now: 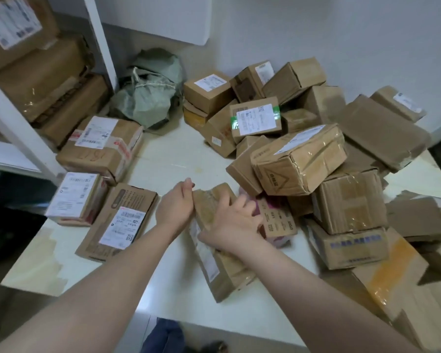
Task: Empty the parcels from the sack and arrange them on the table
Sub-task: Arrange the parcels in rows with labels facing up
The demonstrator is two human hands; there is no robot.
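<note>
A long brown cardboard parcel (218, 263) lies tilted on its side on the white table (168, 159), in front of me. My left hand (175, 203) grips its far left corner, thumb on top. My right hand (231, 224) holds its upper right edge with curled fingers. The crumpled grey-green sack (150, 90) lies at the back of the table, against the wall. Three parcels are laid out on the left: a big taped box (102, 149), a small labelled box (74, 197) and a flat labelled box (120, 220).
A loose heap of several brown boxes (303, 154) fills the right half of the table up to the wall. A white shelf frame (23, 128) with stacked parcels stands to the left. The table's front edge (214, 324) runs just below my forearms.
</note>
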